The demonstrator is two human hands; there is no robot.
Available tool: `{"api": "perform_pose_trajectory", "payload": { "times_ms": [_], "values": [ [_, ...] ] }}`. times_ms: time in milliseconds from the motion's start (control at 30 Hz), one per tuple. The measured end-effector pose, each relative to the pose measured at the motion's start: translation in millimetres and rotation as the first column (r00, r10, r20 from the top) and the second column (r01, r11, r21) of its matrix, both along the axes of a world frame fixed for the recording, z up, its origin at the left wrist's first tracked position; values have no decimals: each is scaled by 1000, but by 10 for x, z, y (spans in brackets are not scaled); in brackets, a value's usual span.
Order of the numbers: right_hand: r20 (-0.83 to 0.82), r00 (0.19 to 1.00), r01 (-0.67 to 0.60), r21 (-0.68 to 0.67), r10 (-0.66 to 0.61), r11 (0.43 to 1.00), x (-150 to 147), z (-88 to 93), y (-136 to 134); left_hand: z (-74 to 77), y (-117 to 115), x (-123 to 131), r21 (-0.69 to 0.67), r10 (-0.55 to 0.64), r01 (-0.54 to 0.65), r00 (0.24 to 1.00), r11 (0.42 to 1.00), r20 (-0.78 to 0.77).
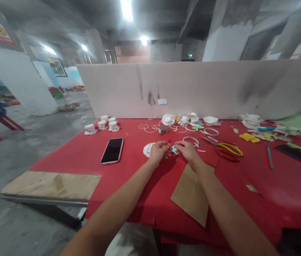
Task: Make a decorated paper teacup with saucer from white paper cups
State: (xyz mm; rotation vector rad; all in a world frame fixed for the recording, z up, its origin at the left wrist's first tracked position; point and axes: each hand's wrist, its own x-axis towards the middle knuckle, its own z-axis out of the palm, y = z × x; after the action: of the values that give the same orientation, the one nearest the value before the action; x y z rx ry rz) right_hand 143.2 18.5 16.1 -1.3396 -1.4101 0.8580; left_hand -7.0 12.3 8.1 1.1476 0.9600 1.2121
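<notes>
**Desk:** Where is the light-blue piece [175, 149], and whose fingers are closer?
**Photographer:** At a red-covered table [131, 177], it sits between the two hands, at the fingertips of the right hand [187, 150], which appear to pinch it; the left hand [159, 151] is just across a small gap, to the piece's left.
**Desk:** Its long axis; the left hand's grip?
**Photographer:** Too small and too covered to read an axis; the left fingers are curled and narrow, though whether they hold anything, I cannot tell; a white frilled piece [147, 150] lies just beside that hand, on its outer side, partly hidden; the gap between the fingertips looks like the relation that counts.
</notes>
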Motion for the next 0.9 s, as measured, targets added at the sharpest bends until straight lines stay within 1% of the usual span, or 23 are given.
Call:
{"api": "perform_pose_trajectory", "payload": {
  "times_ms": [67,133,233,367,467,600,733,800,900],
  "values": [
    [-165,983,-82,-10,80,997,-38,-19,-67,-21,8,14,38,5,-3,998,999,-60],
    [-261,952,-171,-26,159,985,-32,-34,-126,-51,15,30,71,1,9,991,997,-133],
    [-283,933,-242,-33,223,970,-10,-57,-160,-95,10,55,121,-12,39,978,992,-210],
    [-259,940,-233,-16,221,972,14,-95,-139,-104,-14,66,187,-31,71,978,980,-204],
    [-293,929,-243,-32,224,969,46,-102,-128,-59,-20,43,174,-7,31,990,984,-141],
    [-379,905,-223,-38,192,974,91,-56,-144,11,4,-22,138,44,-40,999,990,-27],
    [-454,874,-239,-84,176,967,91,11,-186,34,31,-67,121,86,-87,996,989,8],
    [-460,866,-271,-108,194,957,73,33,-211,35,22,-64,137,75,-74,997,988,-1],
    [-427,871,-324,-122,245,938,33,41,-237,32,-20,-36,166,-18,32,996,986,-84]
  ]
}}
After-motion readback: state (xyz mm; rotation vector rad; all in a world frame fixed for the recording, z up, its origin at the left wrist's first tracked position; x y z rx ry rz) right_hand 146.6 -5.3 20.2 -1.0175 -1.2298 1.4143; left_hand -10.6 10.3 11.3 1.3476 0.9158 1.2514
